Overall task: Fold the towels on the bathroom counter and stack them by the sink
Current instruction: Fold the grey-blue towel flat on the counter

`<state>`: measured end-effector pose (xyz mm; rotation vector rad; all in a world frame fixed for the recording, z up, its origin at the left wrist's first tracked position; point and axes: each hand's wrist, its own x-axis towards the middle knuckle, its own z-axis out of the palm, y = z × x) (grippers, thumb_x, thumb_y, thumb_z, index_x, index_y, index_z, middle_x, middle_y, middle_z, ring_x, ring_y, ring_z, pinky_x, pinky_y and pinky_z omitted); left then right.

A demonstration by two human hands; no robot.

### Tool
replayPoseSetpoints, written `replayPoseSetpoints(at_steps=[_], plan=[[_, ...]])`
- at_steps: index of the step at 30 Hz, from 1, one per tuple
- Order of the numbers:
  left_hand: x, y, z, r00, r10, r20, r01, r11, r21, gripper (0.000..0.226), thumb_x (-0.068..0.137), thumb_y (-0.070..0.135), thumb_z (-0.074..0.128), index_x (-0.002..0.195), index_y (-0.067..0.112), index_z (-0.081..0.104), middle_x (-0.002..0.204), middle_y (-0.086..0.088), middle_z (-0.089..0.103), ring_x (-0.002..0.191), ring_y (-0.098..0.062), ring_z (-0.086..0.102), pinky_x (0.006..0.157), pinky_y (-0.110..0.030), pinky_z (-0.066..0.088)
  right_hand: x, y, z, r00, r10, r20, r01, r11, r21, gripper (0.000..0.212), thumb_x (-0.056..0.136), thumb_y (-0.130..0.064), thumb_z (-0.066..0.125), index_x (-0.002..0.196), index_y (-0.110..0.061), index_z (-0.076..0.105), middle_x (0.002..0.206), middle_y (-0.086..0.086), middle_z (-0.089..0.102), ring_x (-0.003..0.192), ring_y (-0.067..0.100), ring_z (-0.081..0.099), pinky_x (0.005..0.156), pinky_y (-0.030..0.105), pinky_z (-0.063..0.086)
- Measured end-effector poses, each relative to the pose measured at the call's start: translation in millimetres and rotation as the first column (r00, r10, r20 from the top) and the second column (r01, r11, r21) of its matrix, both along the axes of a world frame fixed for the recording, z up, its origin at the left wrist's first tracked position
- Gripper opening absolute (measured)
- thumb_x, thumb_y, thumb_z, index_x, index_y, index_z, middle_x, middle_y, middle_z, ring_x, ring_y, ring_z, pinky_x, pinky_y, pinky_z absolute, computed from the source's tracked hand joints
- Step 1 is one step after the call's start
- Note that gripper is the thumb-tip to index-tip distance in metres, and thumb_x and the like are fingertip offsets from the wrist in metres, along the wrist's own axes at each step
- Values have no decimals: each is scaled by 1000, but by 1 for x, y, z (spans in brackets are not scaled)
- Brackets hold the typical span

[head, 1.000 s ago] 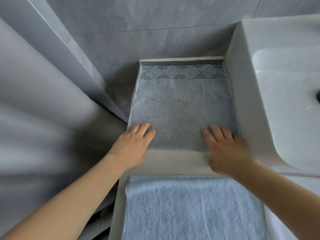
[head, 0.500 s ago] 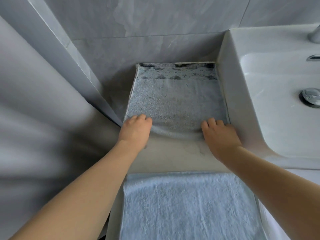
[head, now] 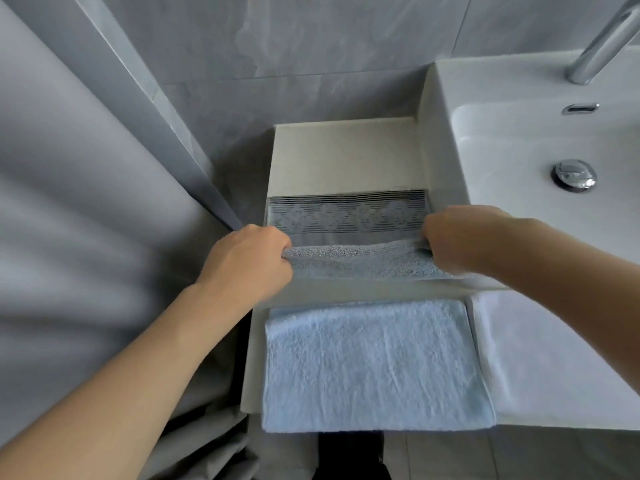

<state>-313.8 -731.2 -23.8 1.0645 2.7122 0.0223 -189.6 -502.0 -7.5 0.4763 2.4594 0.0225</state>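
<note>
Your left hand (head: 251, 261) and right hand (head: 460, 239) each pinch an end of the grey towel (head: 349, 237), mid-fold on the counter (head: 346, 157) left of the sink (head: 540, 140). The near blue towel (head: 374, 365) looks folded; stacking remains.

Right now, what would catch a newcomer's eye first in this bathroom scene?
Two bare hands, the left hand and right hand, pinch the near edge of a grey patterned towel in the middle of the counter. Nearer the viewer lies a folded light blue towel. To the right sits a white sink with a shiny drain.
</note>
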Motion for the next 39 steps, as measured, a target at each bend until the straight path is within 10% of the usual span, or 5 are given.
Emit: replayPoseSetpoints(at_steps=[12,16,21,32,39], plan=[[75,-29,-14,789,30,614,367,778,-509,14,82,7,41,71,15,42,66,-1,43,56,-16,36,47,-29,24,79,-75,-8,691,281,667,-225,959,-171,56,98,-9,49,148,0,26,152,20,33,137,38,37,112,44,35],[60,-27,-44,827,82,556,249,834,-493,19,86,6,41,68,14,41,69,-1,42,57,-15,36,47,-28,23,73,-68,-22,854,132,504,-56,985,-164,42,100,-8,42,142,-10,41,130,4,54,119,23,54,93,29,46],[23,-21,-56,936,90,340,9,960,-282,11,76,11,47,66,13,49,68,-2,54,61,-18,51,52,-26,34,40,-35,-37,991,-59,120,58,998,7,23,88,-12,53,68,-18,43,69,-5,45,67,18,51,66,32,44],[-9,-8,-128,974,49,221,0,977,-214,47,88,37,60,129,20,47,130,-4,40,124,-27,35,98,-41,39,16,-15,-128,971,-203,-127,203,979,-17,41,87,-7,54,126,-13,39,118,11,45,106,34,56,68,39,38],[-19,-16,-135,969,-1,247,35,991,-131,26,87,31,59,112,25,53,118,1,48,117,-24,40,92,-36,38,10,-1,-133,991,-130,-23,132,987,96,40,87,-18,55,125,-14,44,125,10,48,118,28,45,84,38,40]])
